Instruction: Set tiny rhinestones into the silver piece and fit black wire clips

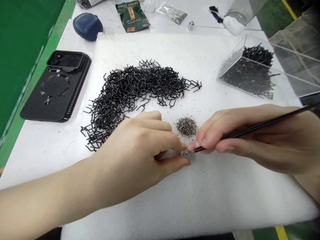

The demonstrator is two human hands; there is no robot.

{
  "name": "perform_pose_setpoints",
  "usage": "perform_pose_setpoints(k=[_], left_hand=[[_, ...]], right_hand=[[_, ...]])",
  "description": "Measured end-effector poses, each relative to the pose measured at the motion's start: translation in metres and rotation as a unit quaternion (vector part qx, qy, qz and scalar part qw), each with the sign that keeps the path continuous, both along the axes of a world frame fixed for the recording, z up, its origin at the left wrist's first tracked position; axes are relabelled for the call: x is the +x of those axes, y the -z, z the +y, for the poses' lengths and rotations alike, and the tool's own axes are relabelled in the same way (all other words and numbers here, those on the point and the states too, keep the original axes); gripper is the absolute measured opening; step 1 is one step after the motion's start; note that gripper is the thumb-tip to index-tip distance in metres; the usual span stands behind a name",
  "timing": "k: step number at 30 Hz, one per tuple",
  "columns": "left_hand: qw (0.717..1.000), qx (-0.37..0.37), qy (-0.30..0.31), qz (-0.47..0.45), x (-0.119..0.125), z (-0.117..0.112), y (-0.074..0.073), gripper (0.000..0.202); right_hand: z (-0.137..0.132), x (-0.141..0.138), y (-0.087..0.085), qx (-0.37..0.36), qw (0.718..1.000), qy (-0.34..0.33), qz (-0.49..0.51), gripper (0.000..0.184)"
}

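My left hand (142,146) pinches a small shiny metal piece (185,153) between thumb and forefinger, low over the white foam sheet (160,213). My right hand (240,133) grips slim black tweezers (252,128) like a pen. Their tip meets the metal piece or stops right beside it; whether anything tiny sits in the tip I cannot make out. Just beyond the fingertips lies a little heap of tiny metallic bits (187,126). A large curved pile of thin, bent black pieces (140,85) spreads behind and beside my left hand, which covers part of it.
A phone in a black case (53,86) lies at the left. Behind it sits a dark blue rounded object (87,26). Along the back are a green packet (132,16) and a clear bag (171,12). A tilted clear box (246,71) with more black pieces stands at the right.
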State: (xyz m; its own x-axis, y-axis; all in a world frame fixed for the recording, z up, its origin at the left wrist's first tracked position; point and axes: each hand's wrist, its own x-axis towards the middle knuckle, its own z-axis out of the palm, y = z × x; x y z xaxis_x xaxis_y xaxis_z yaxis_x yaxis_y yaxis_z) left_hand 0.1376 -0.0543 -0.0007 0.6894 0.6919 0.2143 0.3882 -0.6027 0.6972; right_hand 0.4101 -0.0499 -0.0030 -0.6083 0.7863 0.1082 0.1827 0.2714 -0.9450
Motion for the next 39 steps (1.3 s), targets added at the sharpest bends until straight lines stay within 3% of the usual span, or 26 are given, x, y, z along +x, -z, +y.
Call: perform_pose_setpoints(k=[11, 14, 16, 18, 20, 22, 24, 27, 33, 39], left_hand=[[1.0, 0.015, -0.005, 0.019, -0.002, 0.0, -0.002, 0.009], [0.999, 0.021, -0.034, 0.032, 0.004, 0.004, -0.002, 0.017], [0.998, 0.022, -0.049, 0.027, 0.009, 0.008, -0.001, 0.025], [0.998, 0.02, -0.056, 0.011, 0.012, 0.01, 0.0, 0.029], [0.998, 0.015, -0.061, -0.006, 0.011, 0.01, -0.001, 0.028], [0.998, 0.01, -0.063, -0.023, 0.007, 0.008, -0.002, 0.025], [0.997, 0.009, -0.06, -0.047, 0.001, 0.005, -0.004, 0.017], [0.995, 0.011, -0.048, -0.092, -0.004, 0.003, -0.006, 0.007], [0.985, -0.036, -0.083, -0.146, -0.003, 0.001, -0.006, 0.009], [0.961, -0.152, -0.137, -0.184, -0.004, 0.001, -0.008, 0.018]], right_hand=[[0.002, -0.002, -0.001, 0.023, 0.999, -0.024, -0.005, 0.01], [0.001, -0.001, -0.003, 0.033, 0.998, 0.038, 0.039, 0.009], [0.003, -0.001, -0.004, 0.093, 0.988, 0.114, 0.047, 0.002], [0.009, 0.0, -0.005, 0.219, 0.961, 0.168, 0.018, 0.004], [0.017, 0.005, -0.007, 0.383, 0.91, 0.16, -0.009, 0.003], [0.023, 0.015, -0.011, 0.434, 0.886, 0.135, -0.09, 0.006], [0.024, 0.028, -0.019, 0.406, 0.891, 0.116, -0.169, 0.011], [0.019, 0.048, -0.03, 0.406, 0.869, 0.067, -0.275, 0.012], [-0.001, 0.059, -0.031, 0.361, 0.873, 0.005, -0.328, 0.026], [0.006, 0.018, -0.044, 0.341, 0.877, 0.106, -0.323, 0.027]])
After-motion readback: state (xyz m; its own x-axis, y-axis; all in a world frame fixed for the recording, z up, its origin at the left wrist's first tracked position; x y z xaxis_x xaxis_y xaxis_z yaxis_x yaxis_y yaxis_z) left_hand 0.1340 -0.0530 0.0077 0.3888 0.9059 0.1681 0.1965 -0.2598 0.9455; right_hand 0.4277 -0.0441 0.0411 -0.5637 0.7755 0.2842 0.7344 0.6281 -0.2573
